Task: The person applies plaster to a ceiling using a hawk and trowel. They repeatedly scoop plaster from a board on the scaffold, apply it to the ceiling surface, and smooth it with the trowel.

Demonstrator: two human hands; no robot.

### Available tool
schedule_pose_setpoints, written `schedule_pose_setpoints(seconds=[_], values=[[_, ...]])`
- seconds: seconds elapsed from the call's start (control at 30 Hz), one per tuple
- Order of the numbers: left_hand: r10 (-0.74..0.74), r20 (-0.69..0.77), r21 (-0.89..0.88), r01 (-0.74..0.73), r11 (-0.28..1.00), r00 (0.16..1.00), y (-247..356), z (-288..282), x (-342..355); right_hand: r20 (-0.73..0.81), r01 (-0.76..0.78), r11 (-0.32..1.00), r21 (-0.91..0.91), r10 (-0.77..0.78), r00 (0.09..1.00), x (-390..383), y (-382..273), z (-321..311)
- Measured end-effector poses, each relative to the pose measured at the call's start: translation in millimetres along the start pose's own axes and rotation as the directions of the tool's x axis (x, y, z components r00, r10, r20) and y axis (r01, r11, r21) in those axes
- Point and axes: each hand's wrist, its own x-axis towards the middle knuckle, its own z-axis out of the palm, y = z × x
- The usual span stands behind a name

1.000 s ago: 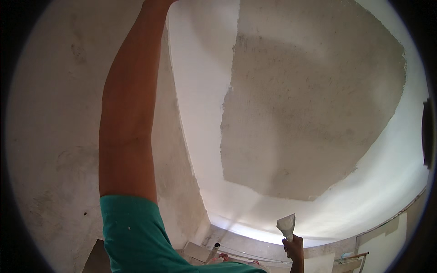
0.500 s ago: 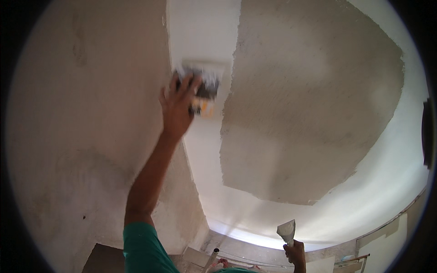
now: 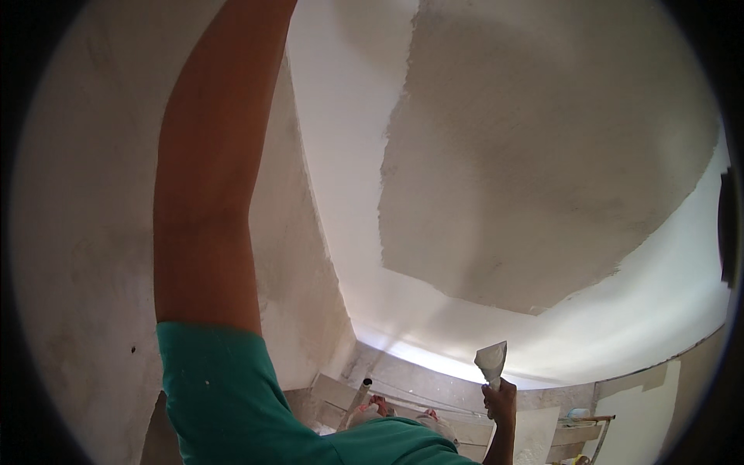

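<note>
My raised left arm (image 3: 213,186), in a green sleeve, runs up past the top edge of the picture. Its hand is out of view, so whatever it holds is hidden. Down at the lower right, my right hand (image 3: 501,399) is closed round the handle of a putty knife (image 3: 491,359). The knife's wide blade points up and has pale filler on it. Beyond it is a wall with smooth white filler (image 3: 341,209) along its left strip and bottom, framing a large bare grey patch (image 3: 535,170) with ragged edges.
A rough, beige wall (image 3: 85,232) meets the white strip at a corner on the left. Low down stand a pipe (image 3: 361,394) and, farther right, a wooden-topped stand (image 3: 583,422) with small things on it. A dark object (image 3: 727,229) sits at the right rim.
My left hand, earlier on a broad plastering blade against the white strip, has moved up out of the picture with it. My right hand still grips the putty knife, slightly higher in view.
</note>
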Motion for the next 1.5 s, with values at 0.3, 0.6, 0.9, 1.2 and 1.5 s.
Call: schedule_pose_setpoints(seconds=[0.3, 0.6, 0.9, 1.2, 1.5], values=[[-0.155, 0.280, -0.014, 0.166, 0.986, 0.947, 100.7, 37.1, -295.0, 0.036, -0.013, 0.998, -0.056, 0.015, 0.999, 6.8, 4.4, -7.0], [-0.210, 0.392, -0.038, 0.244, 0.969, 0.895, 105.3, -24.0, -352.4, 0.123, 0.044, 0.999, -0.006, -0.042, 0.992, 20.8, 23.1, -9.0], [-0.003, -0.105, 0.126, 0.016, 0.992, 0.994, -31.0, -5.5, -41.3, 0.059, 0.175, 0.975, -0.138, -0.168, 0.984, 7.8, 16.9, 0.4], [0.034, -0.002, -0.006, -0.034, 0.999, 0.999, -58.9, 10.5, 8.0, 0.011, -0.010, 1.000, -0.009, 0.010, 1.000, -2.2, 3.6, -3.2], [-0.098, 0.142, 0.185, 0.070, 0.980, 0.985, -18.7, 26.2, -156.6, 0.082, -0.002, 0.997, -0.075, 0.008, 0.997, 1.0, -1.7, -3.1]])
